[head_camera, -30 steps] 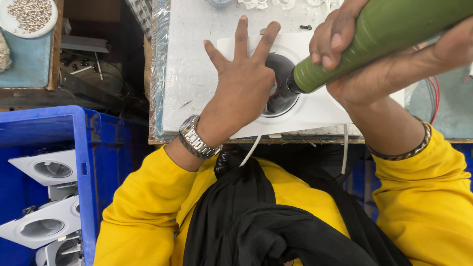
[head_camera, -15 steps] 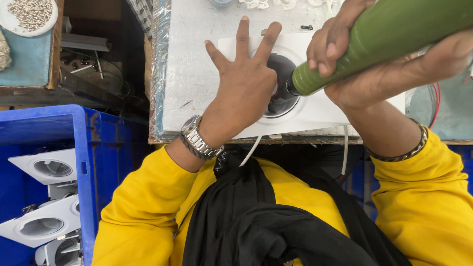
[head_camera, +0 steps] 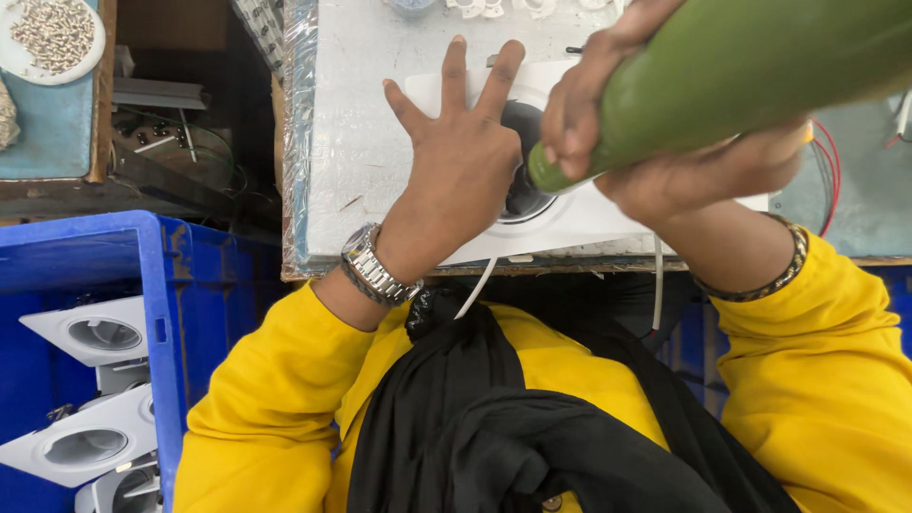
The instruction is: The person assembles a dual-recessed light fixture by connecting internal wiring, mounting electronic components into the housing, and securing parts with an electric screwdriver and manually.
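Note:
My left hand [head_camera: 463,157], with a metal watch on the wrist, lies flat with fingers spread on a white square lamp housing [head_camera: 579,211] that rests on the grey worktop [head_camera: 356,142]. My right hand [head_camera: 655,142] grips a thick green power screwdriver [head_camera: 750,71], whose tip points into the dark round opening [head_camera: 521,195] of the housing. The tool's body and my right hand hide much of the housing. White wires [head_camera: 472,296] hang from it over the table's near edge.
A blue crate [head_camera: 166,313] at the lower left holds several white square housings [head_camera: 90,332]. A white dish of small screws [head_camera: 52,33] sits at the top left. Red wires [head_camera: 828,176] lie at the right. Small white parts line the worktop's far edge.
The green screwdriver and my right hand have shifted slightly left, closer over the housing's opening. My left hand stays pressed on the housing.

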